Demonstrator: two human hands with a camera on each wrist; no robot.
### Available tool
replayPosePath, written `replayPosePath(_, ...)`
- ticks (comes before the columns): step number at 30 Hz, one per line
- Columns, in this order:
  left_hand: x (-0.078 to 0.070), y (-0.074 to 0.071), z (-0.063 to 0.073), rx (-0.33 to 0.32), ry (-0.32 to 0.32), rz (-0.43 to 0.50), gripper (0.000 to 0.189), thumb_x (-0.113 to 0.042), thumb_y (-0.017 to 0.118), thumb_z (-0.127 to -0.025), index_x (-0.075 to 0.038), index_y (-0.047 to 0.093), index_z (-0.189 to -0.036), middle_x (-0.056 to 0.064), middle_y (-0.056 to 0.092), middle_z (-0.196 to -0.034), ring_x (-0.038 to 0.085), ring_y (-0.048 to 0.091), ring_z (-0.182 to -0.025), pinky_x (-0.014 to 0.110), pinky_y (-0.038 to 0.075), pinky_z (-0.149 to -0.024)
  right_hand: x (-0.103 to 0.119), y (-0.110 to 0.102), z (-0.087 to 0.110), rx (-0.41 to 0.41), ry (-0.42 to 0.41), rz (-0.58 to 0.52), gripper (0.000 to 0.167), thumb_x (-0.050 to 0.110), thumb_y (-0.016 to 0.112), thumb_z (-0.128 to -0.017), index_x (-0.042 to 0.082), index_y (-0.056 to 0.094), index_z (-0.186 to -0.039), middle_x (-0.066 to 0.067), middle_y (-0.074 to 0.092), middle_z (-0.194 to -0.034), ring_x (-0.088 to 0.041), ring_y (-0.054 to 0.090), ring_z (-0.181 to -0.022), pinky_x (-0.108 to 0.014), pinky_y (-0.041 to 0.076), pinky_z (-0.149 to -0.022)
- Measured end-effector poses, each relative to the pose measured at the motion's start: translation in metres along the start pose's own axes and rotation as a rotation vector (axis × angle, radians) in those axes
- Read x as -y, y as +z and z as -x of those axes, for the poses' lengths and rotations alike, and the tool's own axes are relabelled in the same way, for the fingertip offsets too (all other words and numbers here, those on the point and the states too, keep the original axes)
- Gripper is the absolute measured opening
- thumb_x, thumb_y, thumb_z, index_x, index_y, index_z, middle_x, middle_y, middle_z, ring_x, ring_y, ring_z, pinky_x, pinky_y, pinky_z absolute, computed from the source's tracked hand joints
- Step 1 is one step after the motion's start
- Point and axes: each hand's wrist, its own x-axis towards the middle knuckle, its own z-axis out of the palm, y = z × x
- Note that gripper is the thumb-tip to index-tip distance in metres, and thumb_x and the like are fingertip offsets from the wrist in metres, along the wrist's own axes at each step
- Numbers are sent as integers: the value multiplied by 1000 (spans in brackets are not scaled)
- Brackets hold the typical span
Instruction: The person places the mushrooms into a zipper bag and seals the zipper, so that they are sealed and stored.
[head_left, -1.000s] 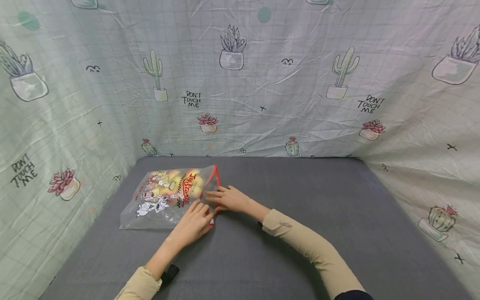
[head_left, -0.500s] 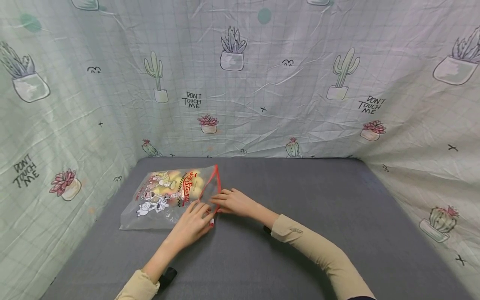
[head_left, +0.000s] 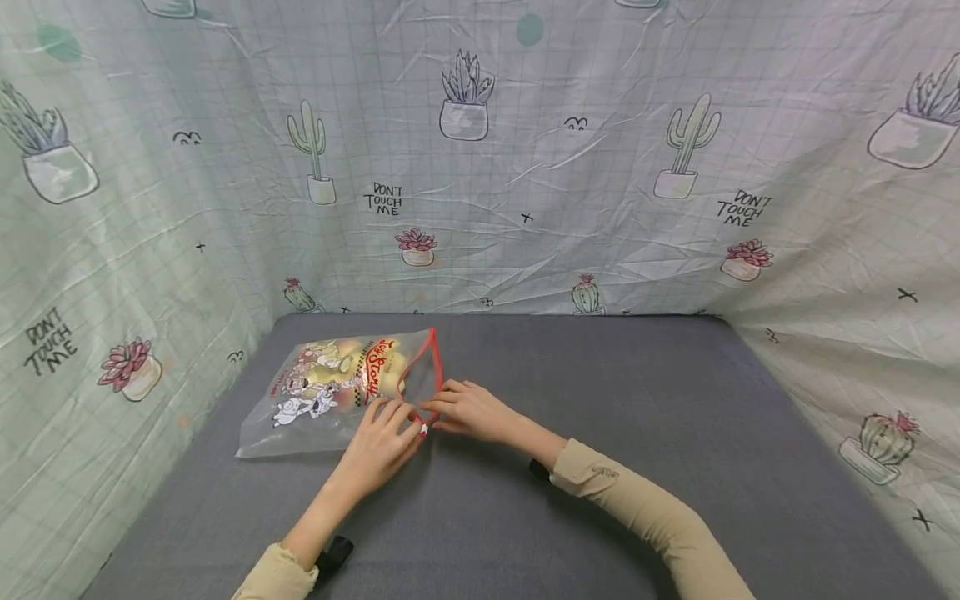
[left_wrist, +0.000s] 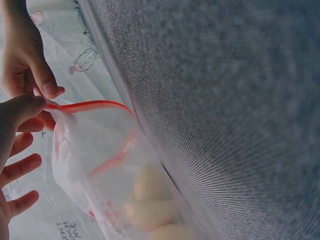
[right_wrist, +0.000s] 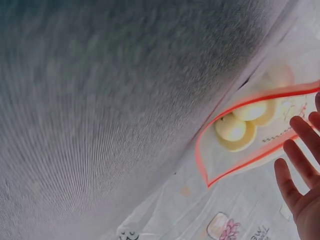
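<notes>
A clear zip bag (head_left: pixel 322 417) with red edging and cartoon print lies on the left of the grey table. Round, pale yellow, fruit-like things (right_wrist: pixel 231 128) show through its gaping mouth. My left hand (head_left: pixel 381 442) pinches the near end of the red-edged mouth, its thumb (left_wrist: pixel 30 106) on the strip and its other fingers spread. From the right, my right hand (head_left: pixel 476 411) meets the same corner, thumb and fingertips pinching at the red edge (right_wrist: pixel 270 95); part of this grip is hidden. The far end of the mouth stands raised.
A grey cloth-covered table (head_left: pixel 600 467) stretches out to the right of the bag. Behind and at both sides hangs a pale curtain (head_left: pixel 510 183) printed with cacti. A dark band or device (head_left: pixel 334 557) sits at my left wrist.
My right hand has drawn back slightly to the right and down along the red edge. The bag's mouth gapes wider. My left hand has shifted a little to the left.
</notes>
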Motion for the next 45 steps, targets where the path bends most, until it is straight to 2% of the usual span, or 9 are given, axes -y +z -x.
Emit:
replayPosePath(6, -2, -3, -2, 0, -10, -22, 15, -18, 70, -70, -12, 59, -79, 6, 55, -87, 23, 51, -84, 44, 39, -82, 7, -2, 1, -69, -13, -36, 32, 24, 67, -78, 20, 63, -110, 9, 64, -103, -8, 52, -91, -20, 44, -73)
replayPosePath(11, -1, -3, -2, -32, -8, -38, 8, -20, 59, -81, -12, 58, -80, 5, 55, -82, 22, 51, -81, 44, 39, -82, 10, -2, -1, -131, -38, -37, 26, 23, 67, -79, 18, 65, -104, 8, 65, -100, -8, 52, -92, -20, 44, -78)
replayPosePath(16, -2, -3, -3, -61, -10, -52, 26, -22, 39, -93, -11, 57, -77, 3, 55, -78, 21, 52, -78, 45, 40, -82, 12, -1, -4, -170, -46, -50, 20, 21, 67, -79, 17, 67, -98, 8, 65, -95, -8, 53, -92, -19, 44, -82)
replayPosePath(21, -3, -3, -3, -63, -13, -62, 37, -24, 29, -96, -11, 56, -73, 2, 55, -76, 20, 52, -76, 46, 40, -82, 14, 2, -7, -186, -35, -58, 17, 19, 68, -77, 17, 67, -94, 7, 64, -92, -8, 53, -90, -19, 43, -82)
replayPosePath(25, -3, -3, -2, -26, -26, -73, 29, -22, 37, -92, -11, 56, -73, 2, 56, -76, 20, 52, -75, 47, 40, -82, 15, 4, -8, -201, -8, -75, 14, 19, 69, -77, 18, 68, -91, 7, 64, -91, -8, 53, -91, -19, 43, -82)
replayPosePath(29, -4, -2, -1, 16, -52, -75, 11, -20, 59, -77, -11, 56, -71, 2, 56, -73, 21, 53, -72, 48, 40, -82, 16, 5, -9, -209, 0, -78, 13, 19, 68, -78, 19, 68, -90, 8, 65, -89, -7, 53, -91, -18, 43, -83)
replayPosePath(32, -5, -1, -1, 26, -73, -83, 13, -19, 67, -71, -12, 57, -70, 2, 56, -69, 20, 53, -69, 43, 41, -77, 16, 5, -8, -216, -3, -85, 13, 20, 68, -78, 19, 68, -90, 8, 64, -89, -7, 52, -91, -17, 43, -83)
replayPosePath(39, -6, -1, -1, 9, -67, -89, 13, -18, 70, -69, -12, 59, -70, 2, 57, -67, 18, 51, -64, 32, 38, -62, 15, 2, -7, -242, -32, -119, 14, 21, 67, -79, 18, 68, -92, 7, 65, -89, -8, 53, -90, -18, 43, -82)
replayPosePath(45, -5, -2, 0, -1, -33, -97, 8, -17, 55, -75, -11, 59, -72, 2, 56, -69, 18, 51, -65, 31, 37, -60, 14, 0, -8, -252, -45, -132, 14, 24, 64, -80, 18, 68, -93, 9, 66, -88, -8, 52, -88, -18, 43, -80)
